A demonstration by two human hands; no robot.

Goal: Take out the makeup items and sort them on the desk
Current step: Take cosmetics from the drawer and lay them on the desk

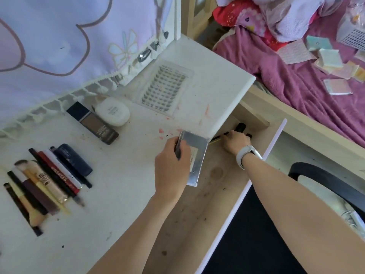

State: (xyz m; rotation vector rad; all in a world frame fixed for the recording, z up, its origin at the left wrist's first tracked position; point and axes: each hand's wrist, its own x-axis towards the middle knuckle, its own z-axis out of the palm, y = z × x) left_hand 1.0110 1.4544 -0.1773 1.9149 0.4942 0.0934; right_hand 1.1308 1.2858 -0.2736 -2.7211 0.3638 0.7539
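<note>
The left hand (173,153) sits near the centre of the view, its grip closed around a flat silver case (194,155) at the front edge of the white surface (122,194); the case hangs partly over the open drawer (197,204). The right hand (236,142), with a white watch (246,155) on the wrist, reaches into the drawer's far end at about 1 o'clock from the left hand, fingers curled over dark, slim makeup items (241,127) lying under the surface's overhang; whether its grip truly holds one I cannot tell.

On the surface at 9 o'clock lies a row of brushes, pencils and tubes (47,184), side by side and touching, with a navy tube (74,159) at its far end. At 11 o'clock a dark foundation bottle (92,123) lies on its side just beside a white rounded bottle (112,113). At 12 o'clock a clear tray of false lashes (164,88) lies flat. Red smears mark the surface near the left hand.

A bed with a pink blanket (296,86) fills the 2 o'clock corner.
</note>
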